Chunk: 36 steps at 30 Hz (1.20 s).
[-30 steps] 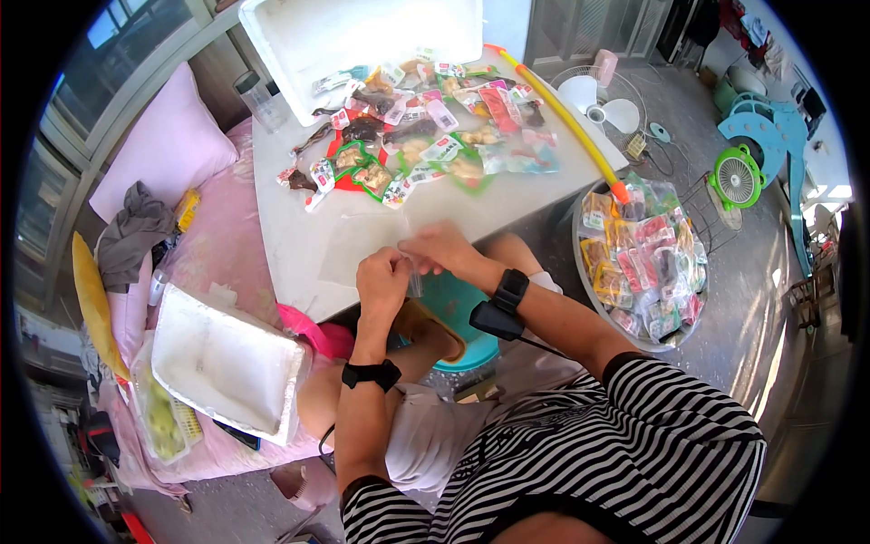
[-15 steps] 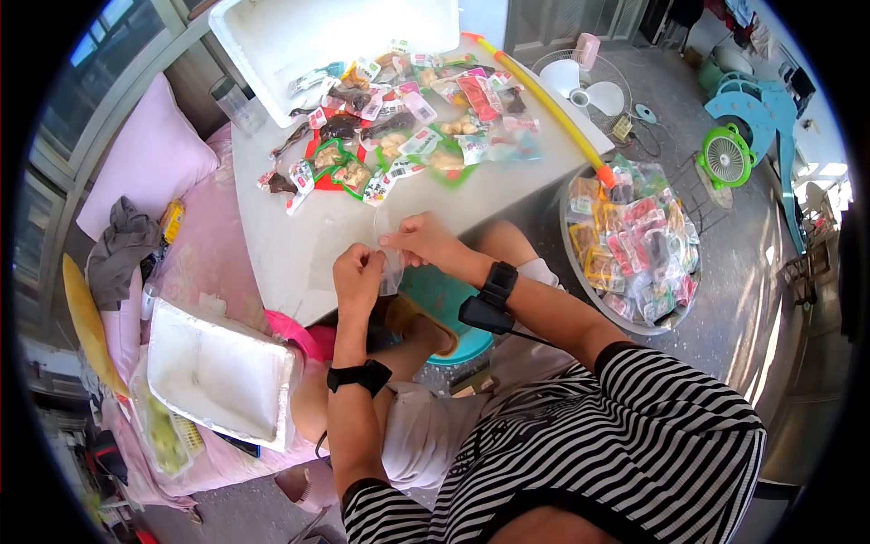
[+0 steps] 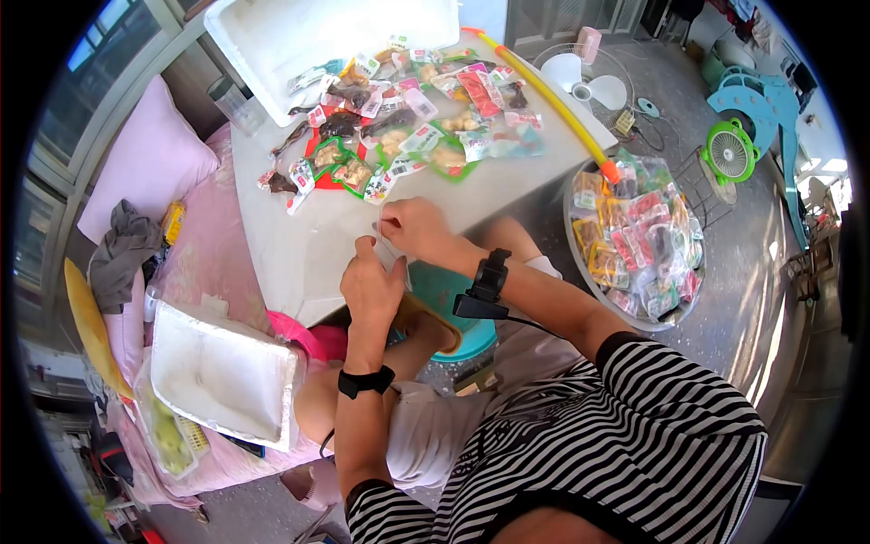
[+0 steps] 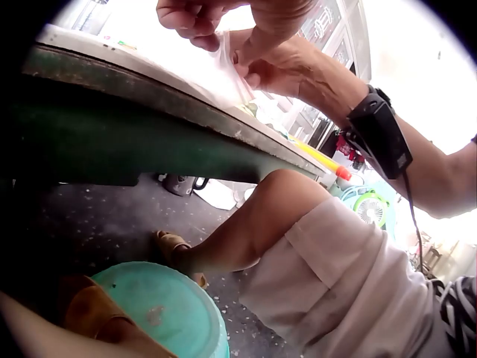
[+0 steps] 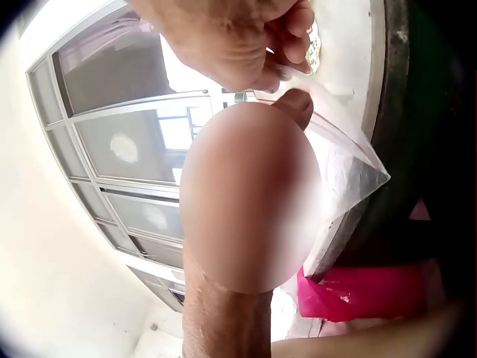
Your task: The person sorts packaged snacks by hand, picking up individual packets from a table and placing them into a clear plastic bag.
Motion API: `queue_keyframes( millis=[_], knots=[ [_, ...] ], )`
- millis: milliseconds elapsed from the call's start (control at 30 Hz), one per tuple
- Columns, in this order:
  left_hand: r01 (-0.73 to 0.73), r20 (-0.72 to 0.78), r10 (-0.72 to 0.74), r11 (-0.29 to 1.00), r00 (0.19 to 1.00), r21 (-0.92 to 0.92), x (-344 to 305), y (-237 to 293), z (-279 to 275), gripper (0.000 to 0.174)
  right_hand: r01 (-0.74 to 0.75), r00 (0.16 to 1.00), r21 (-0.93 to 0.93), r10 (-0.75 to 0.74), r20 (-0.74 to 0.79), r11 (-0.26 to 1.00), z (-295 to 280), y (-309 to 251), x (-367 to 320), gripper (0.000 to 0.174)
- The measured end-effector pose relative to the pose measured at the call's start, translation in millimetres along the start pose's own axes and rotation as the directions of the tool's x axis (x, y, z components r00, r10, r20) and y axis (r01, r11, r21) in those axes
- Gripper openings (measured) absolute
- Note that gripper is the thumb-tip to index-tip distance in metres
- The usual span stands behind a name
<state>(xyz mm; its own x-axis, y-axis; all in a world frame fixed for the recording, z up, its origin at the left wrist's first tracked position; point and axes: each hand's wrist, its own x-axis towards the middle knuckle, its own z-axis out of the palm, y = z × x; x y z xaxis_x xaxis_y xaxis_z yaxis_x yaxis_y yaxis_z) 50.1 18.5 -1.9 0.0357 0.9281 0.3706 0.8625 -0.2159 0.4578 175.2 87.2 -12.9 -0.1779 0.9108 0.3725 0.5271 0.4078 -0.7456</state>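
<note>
The left hand (image 3: pixel 372 283) and the right hand (image 3: pixel 417 228) both pinch a clear plastic bag (image 5: pixel 356 183), which hangs between them at the near edge of the worktop (image 3: pixel 272 258). The right wrist view shows a red stripe on the bag and a corner of it pointing away from the fingers. Part of the left hand is blurred there, so its exact hold is hard to make out.

Beyond the hands, food packets (image 3: pixel 421 138) lie heaped towards the far edge, several with green or red borders. A white foam box (image 3: pixel 335 45) stands behind them at the far edge, and a clear jar (image 3: pixel 237 107) is near the far left corner. A yellow tube (image 3: pixel 555 95) with orange ends runs along the right edge. Beside that edge, lower down, a round tub (image 3: pixel 575 249) holds more packets (image 3: pixel 639 240). A bright pink bag (image 3: pixel 313 334) sits just beside the near left corner.
</note>
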Motion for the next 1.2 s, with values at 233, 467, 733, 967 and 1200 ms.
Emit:
queue_keyframes(
  millis=[233,467,733,967,1200],
  knots=[
    [0.003,-0.029,0.004,0.973,1.0,0.229,2,-9,-4,0.03,-0.02,0.998,0.072,0.016,0.056,0.997,12,20,3,0.015],
    [0.107,0.032,-0.115,0.975,0.993,0.195,6,-1,-4,0.034,-0.079,0.995,0.128,0.071,0.067,0.989,7,8,6,0.019],
    [0.1,0.0,-0.101,0.981,0.995,0.164,7,-3,-4,0.024,-0.068,0.997,0.331,0.057,0.042,0.941,23,7,3,0.021],
    [0.073,-0.112,-0.054,0.981,0.992,0.177,7,-10,-19,0.016,0.142,0.971,0.043,-0.148,0.188,0.989,-14,33,6,0.033],
    [0.1,-0.093,-0.08,0.966,0.992,0.237,9,-17,-14,0.019,0.187,0.962,-0.523,-0.263,-0.075,0.832,-46,82,19,0.062]
  ],
)
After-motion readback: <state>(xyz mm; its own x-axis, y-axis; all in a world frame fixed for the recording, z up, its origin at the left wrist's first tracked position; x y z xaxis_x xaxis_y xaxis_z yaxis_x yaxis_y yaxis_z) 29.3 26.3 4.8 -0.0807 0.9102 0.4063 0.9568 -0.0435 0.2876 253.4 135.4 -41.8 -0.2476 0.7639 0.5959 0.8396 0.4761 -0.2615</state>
